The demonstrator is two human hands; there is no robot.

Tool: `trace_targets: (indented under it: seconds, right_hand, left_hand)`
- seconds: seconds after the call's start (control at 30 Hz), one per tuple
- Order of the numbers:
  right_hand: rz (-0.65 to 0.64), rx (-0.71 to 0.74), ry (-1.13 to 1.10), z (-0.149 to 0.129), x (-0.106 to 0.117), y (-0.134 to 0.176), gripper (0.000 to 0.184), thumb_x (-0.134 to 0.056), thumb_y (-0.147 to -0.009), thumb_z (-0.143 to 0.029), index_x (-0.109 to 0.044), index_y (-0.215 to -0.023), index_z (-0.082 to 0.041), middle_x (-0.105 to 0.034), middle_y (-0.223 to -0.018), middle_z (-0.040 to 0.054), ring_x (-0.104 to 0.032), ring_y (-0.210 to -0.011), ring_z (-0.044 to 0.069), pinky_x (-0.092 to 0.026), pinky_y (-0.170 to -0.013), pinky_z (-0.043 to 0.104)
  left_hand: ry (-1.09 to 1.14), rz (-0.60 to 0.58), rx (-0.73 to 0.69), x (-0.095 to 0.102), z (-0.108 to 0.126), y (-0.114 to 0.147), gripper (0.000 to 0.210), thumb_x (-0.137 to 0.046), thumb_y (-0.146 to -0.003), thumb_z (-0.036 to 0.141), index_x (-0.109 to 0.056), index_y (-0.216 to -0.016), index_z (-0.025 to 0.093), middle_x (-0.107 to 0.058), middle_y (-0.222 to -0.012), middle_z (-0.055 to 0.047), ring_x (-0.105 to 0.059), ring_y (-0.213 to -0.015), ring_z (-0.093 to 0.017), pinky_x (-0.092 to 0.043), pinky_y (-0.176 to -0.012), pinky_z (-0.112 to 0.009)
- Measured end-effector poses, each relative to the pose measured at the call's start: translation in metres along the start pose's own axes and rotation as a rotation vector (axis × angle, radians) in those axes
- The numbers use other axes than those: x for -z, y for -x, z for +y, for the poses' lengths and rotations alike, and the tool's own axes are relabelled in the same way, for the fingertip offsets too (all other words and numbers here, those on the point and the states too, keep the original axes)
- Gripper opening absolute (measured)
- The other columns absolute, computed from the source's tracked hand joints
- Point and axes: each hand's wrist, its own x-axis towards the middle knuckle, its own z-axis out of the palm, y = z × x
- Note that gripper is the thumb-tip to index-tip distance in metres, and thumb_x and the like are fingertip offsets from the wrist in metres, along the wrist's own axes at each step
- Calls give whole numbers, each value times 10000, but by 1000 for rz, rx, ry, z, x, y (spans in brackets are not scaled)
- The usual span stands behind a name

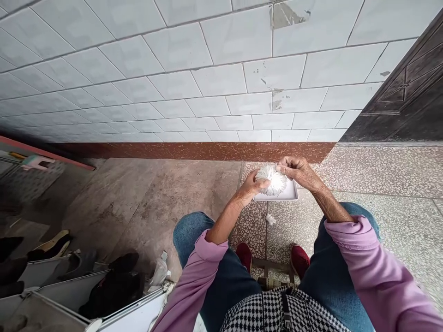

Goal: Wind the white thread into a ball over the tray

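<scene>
A round, fluffy white pompom-like bundle of thin strips point(276, 183) is held up in front of my knees. My left hand point(253, 185) grips it from the left side, with the thumb laid across its front. At its upper right edge, the fingers of my right hand point(296, 171) are pinched together; whether they hold a strand of the bundle is too small to tell. Below the bundle lies a shallow white tray point(292, 193), partly hidden behind it.
A small crumpled white scrap point(270, 219) lies on the speckled floor near my red shoes point(244, 256). At lower left stands a white-framed rack point(114, 315) with dark shoes. A tiled wall point(214, 83) rises ahead, and a dark door point(398, 106) is at right.
</scene>
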Motion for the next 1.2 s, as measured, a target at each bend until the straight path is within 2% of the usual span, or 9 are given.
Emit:
trace_targets:
  seconds: [0.2, 0.33, 0.5, 0.67, 0.8, 0.9, 1.07, 1.13, 1.2]
  right_hand:
    - [8, 17, 49, 3, 7, -3, 525, -860, -861, -630, -614, -714, -189, -450, -617, -55, -355, -557, 90, -279, -515, 258]
    - [95, 9, 61, 9, 14, -3, 533, -844, -850, -643, -587, -696, -203, -465, -611, -46, -392, -546, 99, -310, -508, 252]
    - [210, -50, 145, 30, -15, 1, 495, -721, -862, -633, -532, -661, -222, -467, -576, -35, -400, -511, 118, -328, -494, 252]
    - [155, -106, 351, 39, -51, 9, 332, -547, -948, -393, -579, -675, -209, -558, -571, 5, -510, -555, 160, -382, -595, 279]
    - [-19, -82, 473, 29, -64, 18, 244, -504, -1005, -267, -660, -832, -196, -598, -637, -1, -562, -614, 167, -404, -671, 280]
    - [-146, -56, 483, 18, -68, 26, 231, -517, -1025, -248, -660, -852, -191, -590, -660, -3, -545, -616, 160, -395, -658, 274]
    - [-213, 34, 364, -15, -45, 18, 329, -558, -1060, -384, -661, -821, -181, -574, -667, -5, -496, -611, 141, -378, -629, 279]
    - [-157, 83, 353, -30, -26, 6, 414, -618, -1043, -491, -644, -766, -184, -544, -661, -8, -462, -614, 134, -356, -618, 284]
    - [-110, 107, 364, -41, -9, -8, 490, -669, -1015, -562, -608, -703, -188, -505, -647, -13, -426, -614, 129, -331, -608, 288]
  left_hand:
    - [-50, 51, -101, -8, 1, 2, 842, -1031, -517, 485, -691, -1220, 168, -771, -1134, -104, -724, -1057, -285, -559, -953, -394]
    - [-2, -54, -60, -11, 9, 12, 749, -991, -555, 539, -738, -1154, 167, -789, -1079, -108, -738, -1084, -317, -587, -957, -425]
    - [158, -73, -85, -12, 15, 15, 768, -935, -592, 673, -749, -1126, 154, -794, -1112, -161, -698, -1255, -398, -582, -1044, -513]
    - [234, 141, -244, -10, 22, 6, 748, -918, -623, 666, -723, -1156, 178, -773, -1200, -131, -685, -1259, -360, -588, -1001, -450]
    - [153, 375, -318, -3, 19, -2, 771, -971, -558, 576, -676, -1158, 192, -758, -1092, -74, -722, -1040, -270, -581, -877, -360]
    - [24, 470, -401, 4, 13, -7, 836, -1002, -517, 509, -632, -1206, 213, -743, -1116, -58, -711, -1024, -241, -565, -898, -343]
    - [-242, 532, -439, 13, 6, -12, 897, -1046, -438, 444, -635, -1205, 227, -727, -1190, -72, -682, -1114, -260, -538, -983, -362]
    - [-234, 468, -372, 14, 5, -11, 873, -1035, -472, 489, -650, -1206, 213, -730, -1181, -77, -682, -1113, -263, -541, -978, -363]
    - [-162, 329, -301, 13, 6, -9, 841, -999, -537, 555, -662, -1217, 194, -742, -1155, -78, -693, -1089, -258, -548, -962, -357]
